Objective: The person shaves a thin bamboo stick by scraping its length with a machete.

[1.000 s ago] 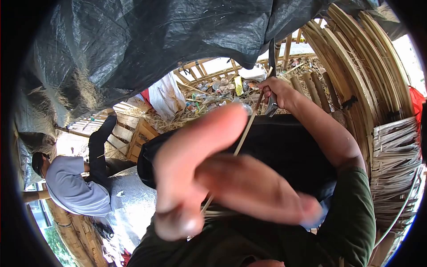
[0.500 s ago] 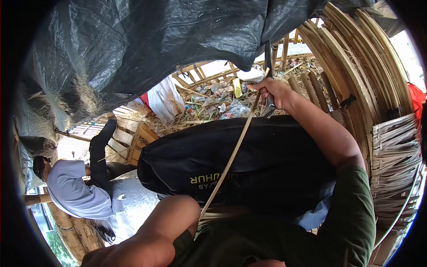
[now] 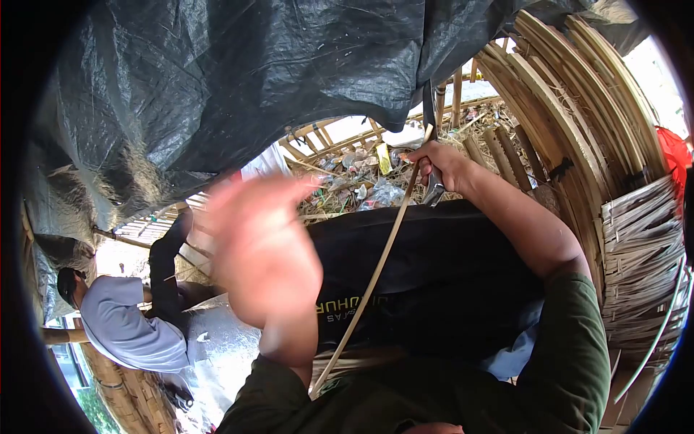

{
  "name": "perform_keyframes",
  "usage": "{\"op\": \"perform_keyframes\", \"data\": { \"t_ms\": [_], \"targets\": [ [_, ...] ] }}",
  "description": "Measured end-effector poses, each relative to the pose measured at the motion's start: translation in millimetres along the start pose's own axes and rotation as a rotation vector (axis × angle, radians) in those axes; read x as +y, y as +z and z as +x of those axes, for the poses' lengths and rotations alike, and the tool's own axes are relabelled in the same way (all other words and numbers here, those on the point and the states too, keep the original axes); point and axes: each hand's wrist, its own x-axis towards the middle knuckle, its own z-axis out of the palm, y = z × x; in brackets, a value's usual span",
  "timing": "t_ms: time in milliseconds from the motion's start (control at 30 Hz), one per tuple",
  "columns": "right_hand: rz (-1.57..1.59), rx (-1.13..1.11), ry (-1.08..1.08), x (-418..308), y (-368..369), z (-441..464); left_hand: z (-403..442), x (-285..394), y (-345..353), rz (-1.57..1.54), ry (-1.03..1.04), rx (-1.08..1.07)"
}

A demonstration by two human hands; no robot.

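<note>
My right hand (image 3: pixel 442 165) is closed around a long-bladed knife (image 3: pixel 429 108), its dark blade pointing up and away. A thin bamboo strip (image 3: pixel 387 264) crosses the same hand against the blade and slants down towards my body. Motion smears my left hand (image 3: pixel 264 249), raised at the left over the dark cloth, so its fingers cannot be made out. Black cloth with yellow lettering (image 3: pixel 434 267) covers my lap below both hands.
Dark tarpaulin (image 3: pixel 253 65) hangs overhead. Bundled bamboo slats (image 3: pixel 571 108) stand at the right, above woven strips (image 3: pixel 640 253). Litter (image 3: pixel 383 192) lies on the ground ahead. Another person (image 3: pixel 130 318) in a grey shirt sits at the left beside a silvery sheet (image 3: pixel 224 362).
My left hand has come up from low near my body to above the cloth, blurred by motion. My right hand keeps its hold on the knife and strip.
</note>
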Motion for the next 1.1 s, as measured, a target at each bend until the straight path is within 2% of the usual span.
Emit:
{"op": "perform_keyframes", "data": {
  "t_ms": [33, 67, 167, 267, 367, 467, 533, 633, 767, 800, 833, 933, 1000, 1100],
  "targets": [
    [-0.001, -0.014, -0.007, 0, 1, -2, 3, 0, 2, -0.073, 0.011, -0.002],
    [-0.014, -0.009, 0.004, 0, 1, -2, 4, -17, 4, -0.111, -0.086, -0.059],
    [-0.102, -0.007, -0.009, -2, 1, -6, -36, -138, 18, -0.252, -0.720, -0.455],
    [-0.148, 0.072, 0.021, -8, -5, -12, -57, -144, 25, -0.473, -0.980, -0.613],
    [-0.220, 0.187, -0.003, -20, -14, -27, -61, -165, 19, -0.741, -1.027, -0.488],
    [-0.315, 0.347, -0.011, -27, -11, -70, -52, -163, 21, -0.721, -1.132, -0.253],
    [-0.398, 0.387, 0.000, -23, -24, -97, -48, -170, 22, -0.664, -1.126, -0.257],
    [-0.777, 0.436, -0.026, -19, -7, -145, -45, -181, 21, -0.551, -1.067, -0.239],
    [-1.109, 0.353, -0.075, -8, 7, -168, -39, -186, 17, -0.548, -1.035, -0.196],
    [-1.184, 0.331, -0.103, -8, 9, -167, -39, -188, 16, -0.639, -1.066, -0.193],
    [-1.285, 0.322, -0.159, -5, 13, -157, -39, -190, 15, -0.728, -1.097, -0.194],
    [-1.519, 0.167, -0.556, 9, -7, -107, -39, -187, 14, -0.883, -1.166, -0.226],
    [-1.590, 0.033, -0.676, -1, -5, -74, -40, -195, 10, -0.956, -1.184, -0.313],
    [-1.616, -0.066, -0.703, -5, -9, -34, -43, -195, 7, -0.958, -1.111, -0.288]
  ]
}}
